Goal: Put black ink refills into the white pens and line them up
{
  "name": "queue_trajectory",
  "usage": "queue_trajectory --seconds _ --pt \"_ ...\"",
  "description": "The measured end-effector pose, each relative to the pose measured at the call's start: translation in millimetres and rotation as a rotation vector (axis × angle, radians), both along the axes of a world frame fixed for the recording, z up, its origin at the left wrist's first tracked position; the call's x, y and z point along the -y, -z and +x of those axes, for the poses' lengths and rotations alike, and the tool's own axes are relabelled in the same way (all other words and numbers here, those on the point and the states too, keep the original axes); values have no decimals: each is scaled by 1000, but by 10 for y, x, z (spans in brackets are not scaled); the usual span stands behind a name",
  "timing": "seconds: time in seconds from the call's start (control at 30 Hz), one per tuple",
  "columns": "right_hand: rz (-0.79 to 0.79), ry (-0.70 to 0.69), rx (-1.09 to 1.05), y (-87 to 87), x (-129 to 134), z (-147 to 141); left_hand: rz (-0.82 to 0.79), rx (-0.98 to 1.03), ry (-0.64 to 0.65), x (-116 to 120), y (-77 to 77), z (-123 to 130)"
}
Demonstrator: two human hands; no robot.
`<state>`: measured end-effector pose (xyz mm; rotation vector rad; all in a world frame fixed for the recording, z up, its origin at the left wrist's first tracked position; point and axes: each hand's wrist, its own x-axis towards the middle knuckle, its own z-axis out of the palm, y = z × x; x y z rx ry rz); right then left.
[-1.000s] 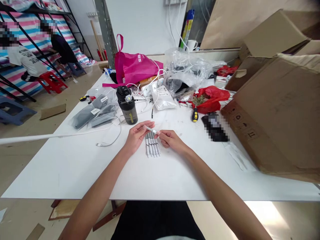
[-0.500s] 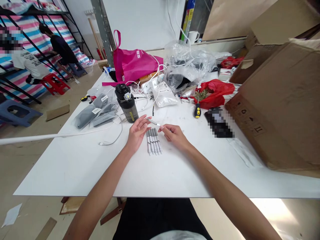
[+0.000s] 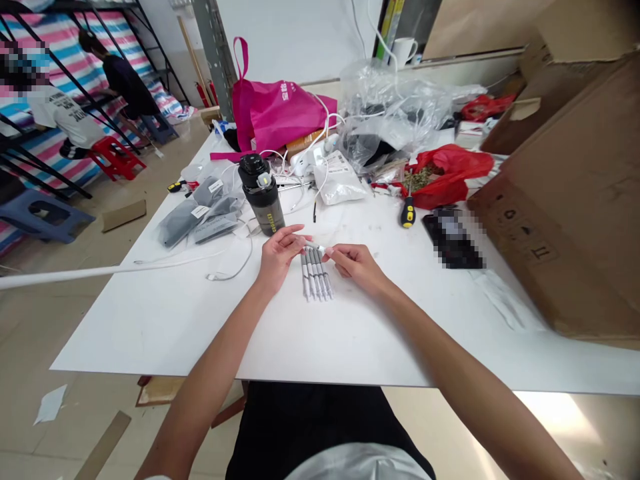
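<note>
A pen, grey at one end and white at the other, is held sideways just above the table. The fingertips of my left hand are closed on its grey end. My right hand, fingers curled, pinches the white end between thumb and forefinger. Under and in front of the held pen lies a row of several grey-and-white pens, side by side with their grey ends away from me. A dark water bottle stands just beyond my left hand.
Grey packets and a white cable lie at left. Behind are a pink bag, a white plastic package and a red bag. A screwdriver, a black item and a large carton occupy the right.
Both hands have drawn slightly closer together along the pen, which now sits nearer the row. The whole view has shifted a little.
</note>
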<state>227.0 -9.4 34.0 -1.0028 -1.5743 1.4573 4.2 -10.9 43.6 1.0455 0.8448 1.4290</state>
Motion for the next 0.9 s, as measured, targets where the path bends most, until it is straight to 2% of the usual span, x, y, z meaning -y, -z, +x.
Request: queue_trajectory --seconds 0.1,0.27,0.43,0.57,0.63,0.9 --pt "23 0 -6 -4 3 9 52 -29 -49 -6 12 -15" --pt "8 32 -33 -3 -30 31 4 -21 95 15 21 9" --pt "35 35 -5 -32 -36 43 -18 -29 -20 5 20 21" --pt "51 38 0 -37 -34 43 -23 -54 129 38 -17 43" --pt "64 25 13 -41 -36 42 -29 -80 162 65 -26 67" --pt "218 -5 109 -114 -18 16 -26 -56 43 81 50 134"
